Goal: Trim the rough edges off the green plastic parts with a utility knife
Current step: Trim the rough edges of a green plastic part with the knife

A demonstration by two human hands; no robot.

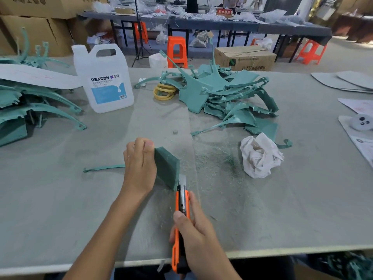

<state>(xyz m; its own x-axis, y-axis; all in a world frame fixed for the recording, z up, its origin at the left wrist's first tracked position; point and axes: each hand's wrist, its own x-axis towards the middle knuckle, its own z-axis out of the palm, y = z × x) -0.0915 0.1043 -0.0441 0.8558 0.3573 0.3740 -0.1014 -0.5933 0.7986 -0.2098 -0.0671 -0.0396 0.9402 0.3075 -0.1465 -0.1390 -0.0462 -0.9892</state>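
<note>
— While I have the feed up, which step am I looking at?

— Trimming itself, as I judge it. On the grey surface (292,199) the left fingers (141,146) are curled round the far end of one green part (167,170), standing it on edge. The right fingers (193,205) are wrapped round the orange utility knife (182,201), with its blade out and touching the part's near lower corner.

— What does the next move call for?

— I'd say a shallow, steady pass of the blade along that edge. The left fingers need to clamp firmly and keep off the blade's line.

— Count for me, big to small.

— Two heaps of green parts: one (222,93) well beyond the right fingers, the other (30,110) far to the left of the left fingers. I can't count the pieces inside either. One white jug (103,81) sits beyond the left fingers. One crumpled rag (260,156) lies to the right of both sets of fingers. One stack of yellow rings (164,91) sits beyond them, between the jug and the far heap, number unclear. One thin green strip (105,168) lies just left of the left fingers. One knife, and one part in hand.
</note>
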